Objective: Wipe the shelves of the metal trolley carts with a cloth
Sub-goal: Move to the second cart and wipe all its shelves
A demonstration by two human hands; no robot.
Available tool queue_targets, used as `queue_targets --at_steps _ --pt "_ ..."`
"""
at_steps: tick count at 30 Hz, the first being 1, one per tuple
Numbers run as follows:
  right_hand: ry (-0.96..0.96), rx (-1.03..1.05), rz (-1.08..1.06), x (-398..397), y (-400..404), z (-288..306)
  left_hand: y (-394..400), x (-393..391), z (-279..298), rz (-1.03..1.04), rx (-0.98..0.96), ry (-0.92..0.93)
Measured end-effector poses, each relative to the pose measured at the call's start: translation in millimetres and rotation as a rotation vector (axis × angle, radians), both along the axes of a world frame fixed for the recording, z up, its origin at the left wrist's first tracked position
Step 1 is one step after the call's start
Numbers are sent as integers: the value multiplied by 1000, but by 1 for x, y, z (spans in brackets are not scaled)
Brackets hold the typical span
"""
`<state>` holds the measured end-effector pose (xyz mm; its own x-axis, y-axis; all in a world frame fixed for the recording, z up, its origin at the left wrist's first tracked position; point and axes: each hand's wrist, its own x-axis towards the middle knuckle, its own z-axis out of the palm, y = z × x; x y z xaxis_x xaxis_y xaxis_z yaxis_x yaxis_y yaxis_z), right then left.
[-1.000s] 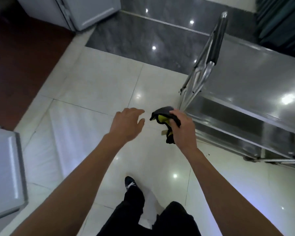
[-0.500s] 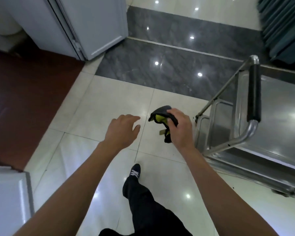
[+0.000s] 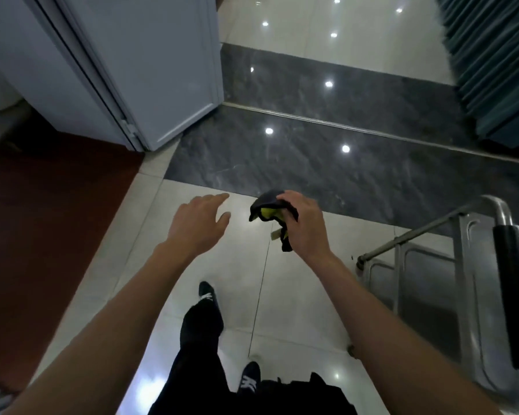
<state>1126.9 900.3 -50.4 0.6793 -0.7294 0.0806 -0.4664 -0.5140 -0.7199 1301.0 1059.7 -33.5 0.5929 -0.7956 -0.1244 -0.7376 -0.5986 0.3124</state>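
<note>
Black-yellow cloth (image 3: 271, 211) bunched in rt hand (image 3: 304, 227), lt hand (image 3: 200, 224) spread – empty, metal trolley (image 3: 450, 283) at right

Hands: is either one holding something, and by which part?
The right hand grips a bunched dark-and-yellow cloth around its middle; the left hand holds nothing.

Glossy tiled room with an open door

Pale floor tiles (image 3: 297, 295) meet a dark marble strip (image 3: 312, 163) mirroring ceiling lights; white door (image 3: 162, 70) upper left, red-brown flooring (image 3: 42, 220) left, teal curtain (image 3: 498, 70) upper right.
</note>
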Motion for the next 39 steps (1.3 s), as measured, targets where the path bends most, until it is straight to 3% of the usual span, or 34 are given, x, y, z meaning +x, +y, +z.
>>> queue_targets --at_steps 6,11,19,29,39 --pt "-13 -20 -206 70 -94 -5 -119 95 -5 -202 -39 49" --pt "-19 -55 -385 92 -168 6 -241 131 13 -426 -29 89" --pt "-14 -9 -671 77 -319 -11 -449 144 1 -711 40 25" --pt "-30 22 -709 89 -529 -8 -669 154 22 -785 65 -26" --pt "91 -29 -891 46 -694 -19 -914 112 -12 -1061 73 31"
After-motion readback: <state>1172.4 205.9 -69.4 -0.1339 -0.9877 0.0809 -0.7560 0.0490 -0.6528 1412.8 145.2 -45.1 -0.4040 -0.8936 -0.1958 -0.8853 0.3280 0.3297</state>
